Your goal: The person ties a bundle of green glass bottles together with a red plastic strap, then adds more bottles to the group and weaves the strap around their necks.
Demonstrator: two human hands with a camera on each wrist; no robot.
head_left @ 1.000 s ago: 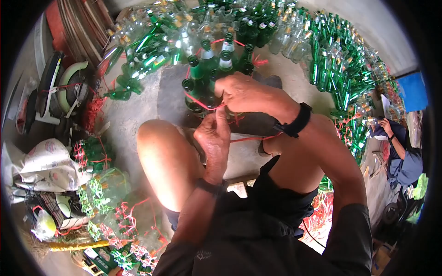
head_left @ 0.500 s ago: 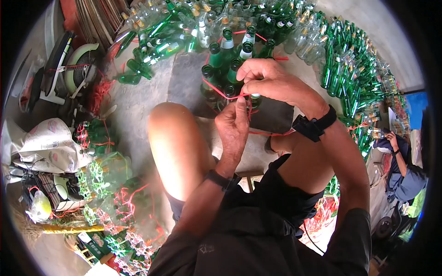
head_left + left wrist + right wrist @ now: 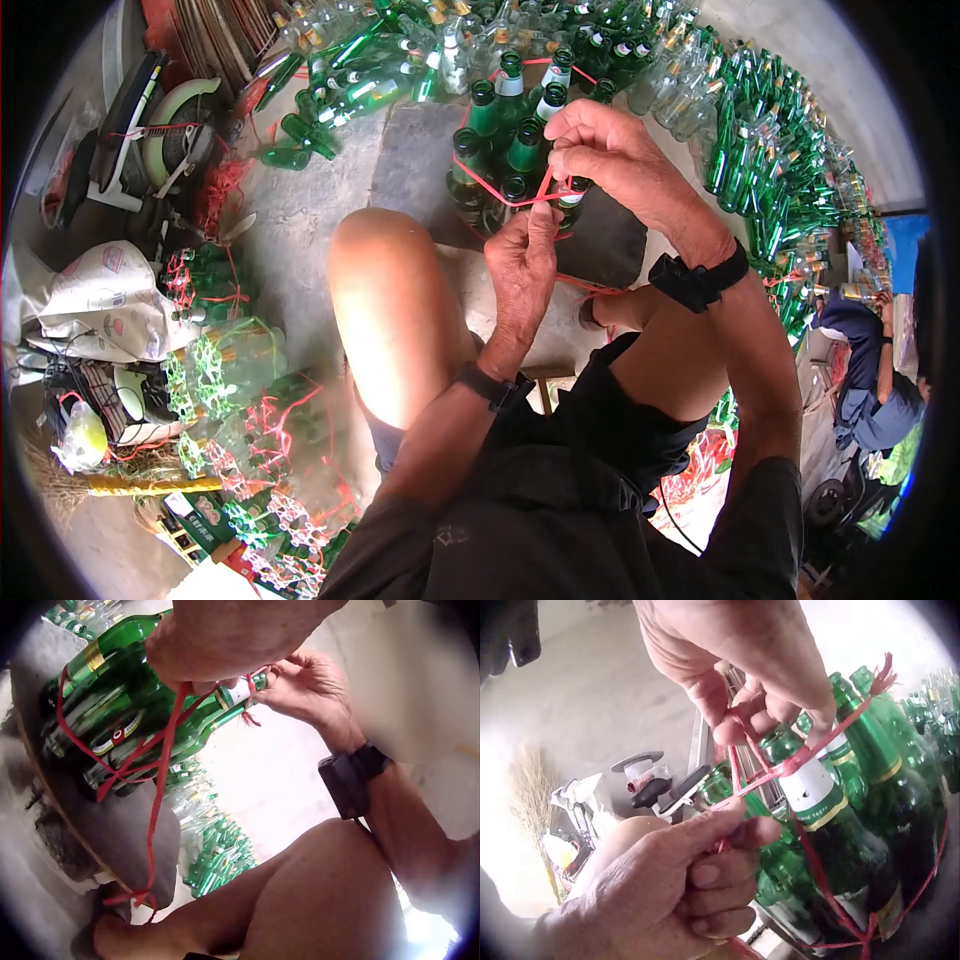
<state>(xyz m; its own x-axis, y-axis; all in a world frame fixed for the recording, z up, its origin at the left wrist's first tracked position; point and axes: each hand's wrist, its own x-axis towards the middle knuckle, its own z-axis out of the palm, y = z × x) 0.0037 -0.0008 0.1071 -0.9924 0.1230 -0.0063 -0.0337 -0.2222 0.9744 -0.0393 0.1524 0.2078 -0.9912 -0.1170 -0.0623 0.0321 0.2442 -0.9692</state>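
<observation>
The right hand has lifted since a second ago, so a white-labelled bottle neck is now showing under its fingers. Both hands are working a thin, flat red string. The left hand is pinching it between the thumb and a curled forefinger. The right hand, just above, is gripping it with bent fingers. Beyond the grip, the string is looping taut around a bundle of bottles. These are smooth green glass with long necks and open mouths, some with gold-edged labels, and their contents cannot be made out. The bundle is standing on a rough grey stone slab. Farther out, a heap of loose green and clear bottles is curving around the slab. To the left of the grip, net-wrapped bottle bundles are lying beside a crumpled white sack.
</observation>
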